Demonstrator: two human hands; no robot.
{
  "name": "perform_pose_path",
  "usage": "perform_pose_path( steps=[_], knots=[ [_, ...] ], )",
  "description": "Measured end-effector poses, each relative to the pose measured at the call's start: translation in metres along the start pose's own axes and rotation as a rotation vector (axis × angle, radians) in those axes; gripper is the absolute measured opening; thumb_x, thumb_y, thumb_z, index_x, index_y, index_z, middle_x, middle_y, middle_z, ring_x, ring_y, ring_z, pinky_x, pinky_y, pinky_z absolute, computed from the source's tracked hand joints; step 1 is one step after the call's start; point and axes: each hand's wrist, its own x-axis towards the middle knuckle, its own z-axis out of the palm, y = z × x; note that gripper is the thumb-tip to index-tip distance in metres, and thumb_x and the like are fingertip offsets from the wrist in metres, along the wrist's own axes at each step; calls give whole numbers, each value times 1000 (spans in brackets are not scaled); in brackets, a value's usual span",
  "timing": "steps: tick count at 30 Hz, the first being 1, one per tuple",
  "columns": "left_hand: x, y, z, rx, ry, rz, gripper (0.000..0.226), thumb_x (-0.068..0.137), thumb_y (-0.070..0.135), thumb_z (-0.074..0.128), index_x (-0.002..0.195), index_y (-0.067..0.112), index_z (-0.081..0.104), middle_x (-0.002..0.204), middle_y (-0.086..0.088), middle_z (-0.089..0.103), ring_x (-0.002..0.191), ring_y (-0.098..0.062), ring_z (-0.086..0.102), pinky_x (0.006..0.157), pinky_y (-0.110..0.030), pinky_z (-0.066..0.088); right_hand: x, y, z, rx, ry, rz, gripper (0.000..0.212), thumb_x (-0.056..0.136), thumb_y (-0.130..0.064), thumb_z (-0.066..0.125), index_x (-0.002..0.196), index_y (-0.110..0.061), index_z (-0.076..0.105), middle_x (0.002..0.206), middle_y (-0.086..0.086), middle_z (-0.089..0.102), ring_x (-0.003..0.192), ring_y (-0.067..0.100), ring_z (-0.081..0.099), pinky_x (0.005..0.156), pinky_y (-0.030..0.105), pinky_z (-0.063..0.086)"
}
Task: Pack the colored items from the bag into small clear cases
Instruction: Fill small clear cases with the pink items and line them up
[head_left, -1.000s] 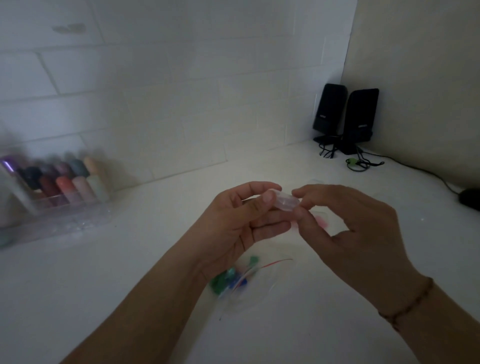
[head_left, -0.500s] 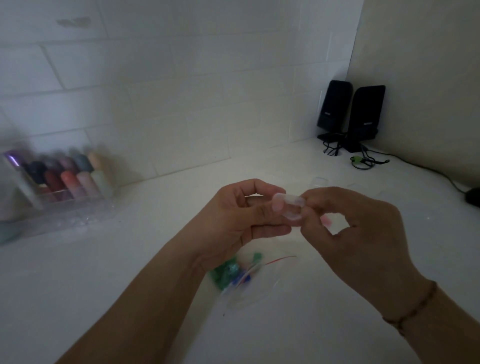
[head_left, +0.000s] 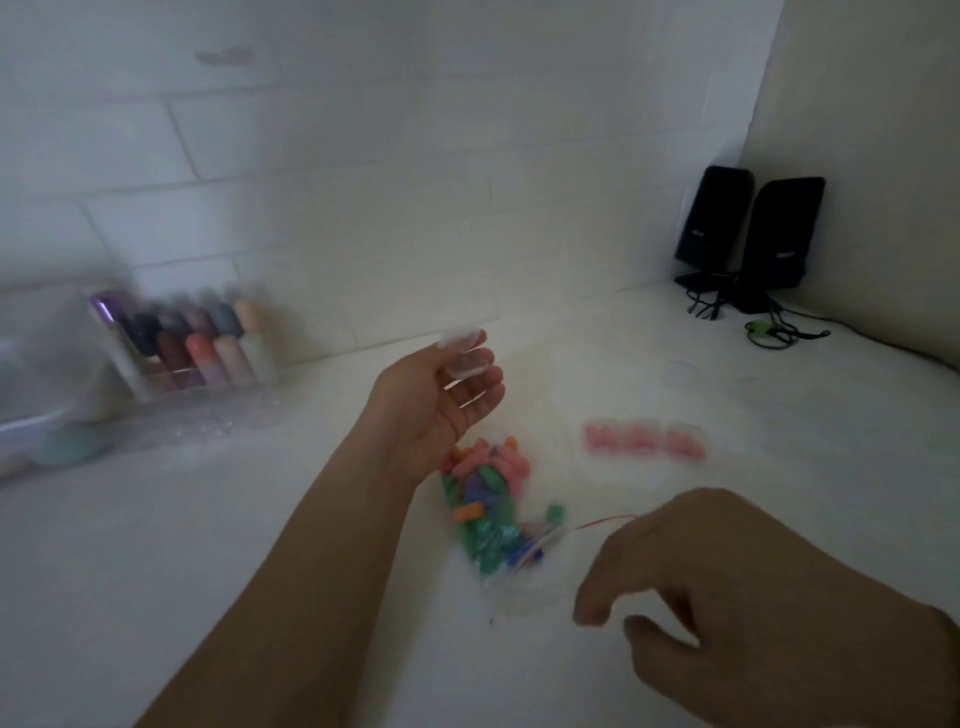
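Observation:
My left hand (head_left: 431, 410) is raised palm-up above the white counter and holds a small clear case (head_left: 464, 358) at its fingertips; the case looks open. Just below that hand lies a clear zip bag (head_left: 524, 597) filled with several colored items (head_left: 488, 509) in orange, green, pink and blue. My right hand (head_left: 727, 587) hovers low at the right of the bag's mouth, fingers loosely curled downward and holding nothing; it is blurred. Three pink-filled cases (head_left: 644, 441) stand in a row on the counter behind it.
A clear organizer (head_left: 208, 395) with several colored bottles stands at the left against the tiled wall. Two black speakers (head_left: 748, 234) and their cables (head_left: 769, 332) fill the back right corner. The white counter (head_left: 311, 519) stretches between them.
My hands have come apart. The right hand let go of the case and dropped toward the bag; the left hand kept the case and lifted away to the left. The view tilted down.

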Motion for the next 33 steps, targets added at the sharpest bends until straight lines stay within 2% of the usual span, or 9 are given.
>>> perform_pose_path(
  steps=[2,7,10,12,14,19,26,30,33],
  knots=[
    [4,-6,2,49,46,21,11,92,10,58,100,4,63,75,-8,60,63,-21,61,64,-30,57,2,-1,14,-91,-36,37,38,68,-45,48,100,-49,68,94,-38,65,81,-15,60,72,10,45],
    [11,-14,4,253,148,178,11,94,10,54,90,10,64,77,-8,57,66,-24,62,73,-35,55,7,4,20,-265,55,104,44,79,-54,39,115,-46,62,118,-31,61,70,0,67,54,19,49],
    [13,-18,-1,592,160,255,18,85,5,53,95,16,63,81,-6,62,79,-24,68,82,-37,53,5,8,31,-395,-17,132,63,82,-66,18,138,-44,37,147,-26,39,68,18,68,57,31,49],
    [11,-22,-2,768,124,242,29,72,12,60,99,21,62,88,-4,63,84,-28,69,76,-37,54,7,9,41,-463,22,164,64,82,-70,20,137,-40,35,151,-15,37,54,22,64,49,32,49],
    [9,-25,-3,858,75,218,37,72,8,63,106,21,60,98,-3,61,74,-26,67,66,-34,54,9,15,49,-451,5,183,70,82,-73,12,142,-40,26,159,-12,15,64,23,67,55,33,50],
    [7,-22,-7,987,-43,189,49,76,-3,65,117,22,56,102,3,57,77,-11,58,55,-17,50,18,14,56,-470,88,187,63,91,-71,19,132,-32,48,140,-5,55,40,15,54,39,24,25],
    [5,-20,-8,839,-69,197,54,74,-6,71,118,21,56,112,-3,56,90,-21,64,66,-29,57,23,14,56,-450,98,174,71,91,-69,-2,141,-40,39,149,-10,43,50,18,60,42,25,38],
    [6,-20,-8,804,-17,227,56,69,0,75,116,24,56,112,0,55,97,-31,66,76,-45,60,23,12,54,-440,191,149,57,99,-58,11,134,-39,51,136,-12,57,42,15,57,34,25,39],
    [6,-19,-7,774,6,256,59,64,4,77,116,24,56,112,0,55,95,-31,66,76,-45,60,22,14,56,-480,196,135,47,93,-54,29,127,-38,58,131,-13,60,41,16,57,34,27,39]
  ],
)
